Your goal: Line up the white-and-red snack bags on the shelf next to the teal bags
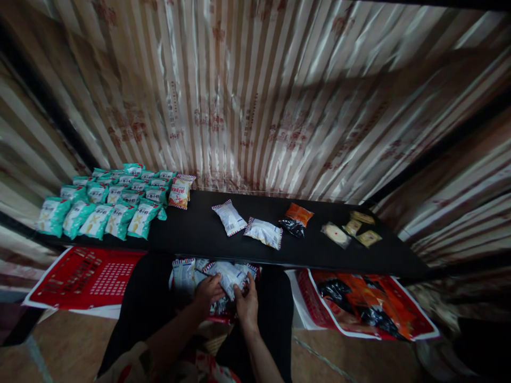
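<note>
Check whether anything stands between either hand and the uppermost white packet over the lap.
Nothing visible does: the left hand and right hand are both at the white packet. Other packets lie beside it, not in between.

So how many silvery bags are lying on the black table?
2. One silvery bag lies near the middle; the second bag is just right of it, beside the orange-black bag. More silvery bags are below the table's edge, by the left hand and right hand, some perhaps hidden.
</note>
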